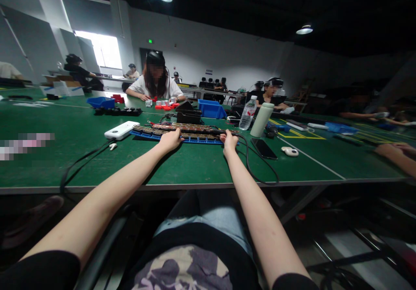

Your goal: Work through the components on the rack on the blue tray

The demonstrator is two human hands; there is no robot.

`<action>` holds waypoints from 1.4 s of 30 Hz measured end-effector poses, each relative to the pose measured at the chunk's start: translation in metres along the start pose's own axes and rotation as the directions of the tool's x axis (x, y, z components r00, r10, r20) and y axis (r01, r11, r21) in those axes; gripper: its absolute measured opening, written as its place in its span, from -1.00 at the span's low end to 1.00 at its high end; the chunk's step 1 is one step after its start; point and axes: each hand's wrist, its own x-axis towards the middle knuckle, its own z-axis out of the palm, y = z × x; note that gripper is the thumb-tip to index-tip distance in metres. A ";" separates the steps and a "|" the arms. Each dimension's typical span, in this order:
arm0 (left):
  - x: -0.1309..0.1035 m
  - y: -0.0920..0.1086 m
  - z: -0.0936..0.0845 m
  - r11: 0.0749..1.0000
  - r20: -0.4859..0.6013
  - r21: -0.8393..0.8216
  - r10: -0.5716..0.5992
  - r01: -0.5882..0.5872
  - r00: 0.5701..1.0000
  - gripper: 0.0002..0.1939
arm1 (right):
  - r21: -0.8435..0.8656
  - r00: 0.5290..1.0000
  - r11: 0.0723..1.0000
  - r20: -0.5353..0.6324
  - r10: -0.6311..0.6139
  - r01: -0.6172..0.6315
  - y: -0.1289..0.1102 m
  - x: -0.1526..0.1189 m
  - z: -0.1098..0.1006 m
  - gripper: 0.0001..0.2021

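A long blue rack point(198, 141) carrying rows of thin copper-coloured strips lies across the green table in front of me. My left hand point(171, 140) is closed at its near edge, left of the middle, fingers pressed together on it. Near its right end my right hand point(229, 141) is closed too, with the thumb and fingers drawn together around the rack's edge or a dark piece there; which one is too small to tell. A black holder point(189, 113) stands right behind the rack.
White power bank point(121, 131) and earbud point(112, 146) lie left. To the right are a water bottle point(248, 113), green flask point(261, 119), black phone point(264, 148), earbud case point(290, 151) and looping black cable. Blue bins point(211, 109) stand behind; a person sits opposite.
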 end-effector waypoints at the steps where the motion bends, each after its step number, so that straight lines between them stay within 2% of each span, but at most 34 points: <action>1: 0.000 0.000 0.000 1.000 -0.001 -0.001 0.003 -0.003 1.000 -0.58 | 0.000 1.000 1.000 0.001 0.000 0.000 0.000 0.000 0.000 -0.72; 11: 0.001 -0.001 0.002 1.000 -0.015 0.001 0.003 -0.003 1.000 -0.58 | 0.032 1.000 0.999 0.014 -0.007 0.007 -0.002 0.001 0.000 -0.71; 25: 0.002 -0.001 0.003 1.000 -0.010 0.004 0.003 -0.003 1.000 -0.57 | -0.045 0.987 0.994 -0.119 -0.106 0.101 0.002 0.009 -0.005 -0.68; 42: 0.000 -0.001 0.000 1.000 -0.005 -0.007 0.007 -0.007 1.000 -0.58 | -0.088 0.990 0.992 -0.102 -0.100 0.091 0.001 0.006 -0.007 -0.72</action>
